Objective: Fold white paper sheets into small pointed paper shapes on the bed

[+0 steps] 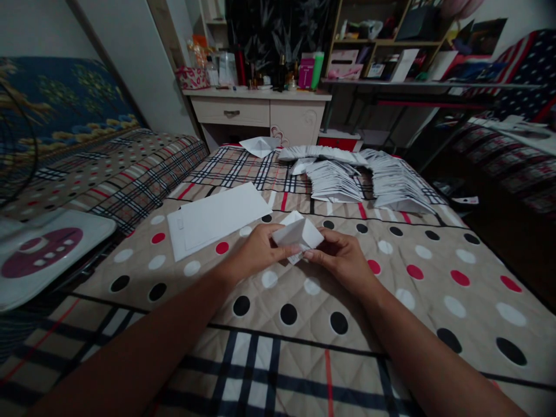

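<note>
A small folded piece of white paper (297,230) is held between my two hands, a little above the dotted bedspread. My left hand (259,249) pinches its left side, the thumb lying along the lower edge. On the opposite side my right hand (341,255) grips the paper with thumb and fingers. Its upper flaps stand partly open. Flat sheets of white paper (221,217) lie to the left, beyond my left hand. Farther back are several rows of folded papers (334,182), packed close together, and a single folded paper (260,146).
The quilted bedspread (289,336) has dots and plaid bands. A white lid-like board with a purple label (56,249) is at the left. Behind the bed stand a white dresser (234,110) crowded with bottles and a desk with shelves (417,87).
</note>
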`<state>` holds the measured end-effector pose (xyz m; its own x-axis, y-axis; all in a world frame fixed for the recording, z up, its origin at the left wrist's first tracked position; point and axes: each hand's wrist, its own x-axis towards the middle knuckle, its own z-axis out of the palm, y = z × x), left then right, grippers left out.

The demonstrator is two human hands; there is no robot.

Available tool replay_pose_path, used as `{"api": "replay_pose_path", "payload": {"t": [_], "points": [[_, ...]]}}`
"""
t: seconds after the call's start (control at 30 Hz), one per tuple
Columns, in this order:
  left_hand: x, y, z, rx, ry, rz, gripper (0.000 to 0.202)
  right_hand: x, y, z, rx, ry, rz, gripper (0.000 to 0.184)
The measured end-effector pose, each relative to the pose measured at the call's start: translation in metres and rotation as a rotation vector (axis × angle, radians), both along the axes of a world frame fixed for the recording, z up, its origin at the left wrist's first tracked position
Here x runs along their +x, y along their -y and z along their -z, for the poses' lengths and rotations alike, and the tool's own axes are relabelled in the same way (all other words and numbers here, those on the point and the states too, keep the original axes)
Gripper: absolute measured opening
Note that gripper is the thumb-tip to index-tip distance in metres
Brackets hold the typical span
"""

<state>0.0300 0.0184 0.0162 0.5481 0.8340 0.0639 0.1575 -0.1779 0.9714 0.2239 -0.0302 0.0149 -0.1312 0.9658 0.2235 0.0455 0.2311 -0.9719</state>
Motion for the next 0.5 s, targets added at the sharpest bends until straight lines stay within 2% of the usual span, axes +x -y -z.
{"api": "replay_pose_path", "payload": {"t": [0.1, 0.2, 0.27, 0.4, 0.5], "points": [[-0.0013, -0.0022, 0.0010, -0.093, 0.019, 0.037, 0.042, 0.0024, -0.0008, 0.0000, -0.039, 0.024, 0.050, 0.018], [-0.0013, -0.0030, 0.0022, -0.071, -0.008, 0.057, 0.043, 0.0016, -0.0005, 0.0005, -0.055, 0.087, 0.146, 0.020], [-0.0008, -0.0029, 0.0021, -0.062, -0.029, 0.049, 0.043, 0.0005, -0.0003, 0.0014, -0.076, 0.103, 0.156, 0.021], [-0.0007, -0.0025, 0.0007, -0.022, -0.098, 0.051, 0.030, 0.0002, 0.0001, 0.0027, -0.092, 0.113, 0.057, 0.023], [-0.0019, -0.0025, 0.0009, -0.002, -0.126, 0.075, 0.022, 0.0011, 0.0014, 0.0016, -0.045, 0.189, -0.040, 0.023]]}}
